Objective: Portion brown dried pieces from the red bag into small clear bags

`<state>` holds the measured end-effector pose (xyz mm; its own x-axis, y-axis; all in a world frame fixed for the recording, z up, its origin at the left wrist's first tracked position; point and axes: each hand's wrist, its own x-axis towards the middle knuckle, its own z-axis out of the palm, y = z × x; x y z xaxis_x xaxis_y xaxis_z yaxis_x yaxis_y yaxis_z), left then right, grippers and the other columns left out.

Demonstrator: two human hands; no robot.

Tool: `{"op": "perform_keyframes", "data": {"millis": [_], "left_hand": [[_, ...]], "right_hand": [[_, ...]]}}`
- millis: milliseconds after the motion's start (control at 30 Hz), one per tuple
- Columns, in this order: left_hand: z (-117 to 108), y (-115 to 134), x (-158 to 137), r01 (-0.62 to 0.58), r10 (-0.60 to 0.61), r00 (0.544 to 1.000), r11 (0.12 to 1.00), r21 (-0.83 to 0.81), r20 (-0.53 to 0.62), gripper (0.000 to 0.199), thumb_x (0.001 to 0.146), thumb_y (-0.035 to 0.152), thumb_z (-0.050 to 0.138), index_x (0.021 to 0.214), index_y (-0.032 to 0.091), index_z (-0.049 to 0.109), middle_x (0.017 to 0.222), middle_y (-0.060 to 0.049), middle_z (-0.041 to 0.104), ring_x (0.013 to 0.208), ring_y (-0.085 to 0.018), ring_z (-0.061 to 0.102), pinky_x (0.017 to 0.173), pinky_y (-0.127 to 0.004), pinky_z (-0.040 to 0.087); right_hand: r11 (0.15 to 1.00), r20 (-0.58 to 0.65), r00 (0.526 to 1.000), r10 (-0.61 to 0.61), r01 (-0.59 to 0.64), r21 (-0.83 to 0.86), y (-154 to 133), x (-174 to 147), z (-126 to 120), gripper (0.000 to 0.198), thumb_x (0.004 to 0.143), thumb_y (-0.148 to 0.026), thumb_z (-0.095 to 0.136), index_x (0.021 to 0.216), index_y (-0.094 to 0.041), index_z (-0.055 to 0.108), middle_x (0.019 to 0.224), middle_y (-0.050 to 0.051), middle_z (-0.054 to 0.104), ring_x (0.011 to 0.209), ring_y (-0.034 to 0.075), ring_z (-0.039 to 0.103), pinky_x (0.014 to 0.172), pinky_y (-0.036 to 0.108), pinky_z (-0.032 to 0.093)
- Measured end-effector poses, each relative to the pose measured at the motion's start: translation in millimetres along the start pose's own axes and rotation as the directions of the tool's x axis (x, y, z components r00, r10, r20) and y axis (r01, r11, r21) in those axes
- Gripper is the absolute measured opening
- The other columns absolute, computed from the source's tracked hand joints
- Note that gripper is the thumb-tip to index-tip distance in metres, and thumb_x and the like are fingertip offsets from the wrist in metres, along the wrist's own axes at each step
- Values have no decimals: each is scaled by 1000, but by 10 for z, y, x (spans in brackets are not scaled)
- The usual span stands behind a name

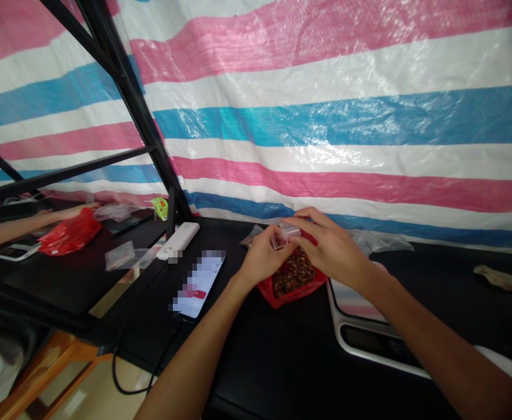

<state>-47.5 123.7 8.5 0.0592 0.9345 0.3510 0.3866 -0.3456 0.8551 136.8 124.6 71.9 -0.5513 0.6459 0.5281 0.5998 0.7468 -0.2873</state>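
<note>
My left hand [262,258] and my right hand [333,248] meet above an open red plastic bag [280,300]. Between their fingers is a small clear plastic bag [290,232], its mouth rounded and its top seemingly folded over. Both hands are closed on it. Loose brown dried bits, like seeds or spices [297,274], fill the red bag underneath. My right forearm passes over a white scale [341,332] and hides part of its top. What the clear bag holds, if anything, I cannot make out.
Left of my hands lie a phone [199,286] and a white power strip [179,240] with a black cable. Clear plastic bags [382,240] lie at the back. Across a gap, another person's arm [28,226] reaches to a red bag [72,230]. A black metal frame [140,105] stands left.
</note>
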Motion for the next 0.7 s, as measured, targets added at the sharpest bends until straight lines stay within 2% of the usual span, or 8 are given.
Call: {"op": "perform_keyframes", "data": {"millis": [67, 100, 167, 267, 367, 500, 600, 700], "left_hand": [[-60, 11, -4, 21, -17, 998, 997, 73, -55, 23, 89, 40, 69, 86, 21, 58, 76, 2, 60, 67, -14, 53, 65, -25, 37], [-96, 10, -9, 35, -25, 996, 992, 122, -82, 24, 88, 41, 70, 83, 22, 56, 74, 2, 59, 67, -14, 52, 64, -26, 36], [-163, -11, -26, 64, -45, 995, 974, 219, -91, 26, 84, 42, 74, 83, 22, 57, 76, 1, 61, 68, -16, 52, 65, -27, 34], [-199, -89, -54, 103, -114, 993, 938, 329, 12, 29, 76, 38, 81, 86, 22, 59, 81, -3, 64, 71, -20, 56, 65, -29, 35], [-158, -180, -55, 142, -177, 982, 915, 378, 61, 19, 77, 27, 74, 85, 22, 58, 81, -4, 65, 72, -22, 58, 65, -30, 35], [-94, -220, 0, 177, -192, 981, 948, 264, 31, 11, 78, 19, 66, 81, 21, 56, 77, -1, 63, 71, -18, 56, 65, -29, 36], [-68, -185, 46, 253, -254, 967, 966, 50, 16, 13, 74, 13, 65, 77, 20, 55, 71, 4, 59, 68, -14, 53, 64, -26, 37], [-59, -147, 62, 361, -364, 931, 920, -151, 8, 12, 73, 12, 64, 75, 19, 54, 67, 6, 54, 64, -11, 49, 62, -24, 36]], "right_hand": [[998, -14, 998, 61, -61, -27, 48, -4, 1, 41, 97, -17, 50, 135, -25, 63, 135, 10, 61, 121, 26, 62, 108, 40, 48], [994, 24, 995, 95, -93, -52, 82, -13, 12, 40, 96, -17, 52, 133, -24, 65, 132, 10, 62, 118, 27, 63, 106, 40, 48], [986, 181, 973, 143, -125, -110, 152, -46, 59, 33, 93, -17, 56, 123, -24, 69, 126, 9, 66, 111, 26, 66, 101, 39, 49], [981, 403, 903, 151, -87, -172, 221, -110, 179, 24, 89, -17, 61, 109, -25, 73, 123, 8, 69, 114, 27, 65, 100, 39, 47], [961, 422, 887, 188, -79, -264, 222, -156, 290, 24, 89, -19, 63, 111, -22, 71, 126, 11, 69, 117, 30, 64, 101, 42, 45], [939, 402, 890, 218, -78, -336, 183, -169, 356, 28, 89, -19, 64, 117, -18, 69, 127, 14, 69, 114, 32, 66, 101, 44, 46], [956, 403, 890, 212, -105, -272, 172, -162, 399, 30, 91, -21, 64, 121, -20, 70, 127, 13, 69, 116, 29, 66, 101, 39, 46], [962, 390, 887, 246, -173, -213, 186, -155, 467, 29, 90, -21, 65, 118, -23, 72, 123, 10, 71, 110, 26, 68, 98, 36, 47]]}}
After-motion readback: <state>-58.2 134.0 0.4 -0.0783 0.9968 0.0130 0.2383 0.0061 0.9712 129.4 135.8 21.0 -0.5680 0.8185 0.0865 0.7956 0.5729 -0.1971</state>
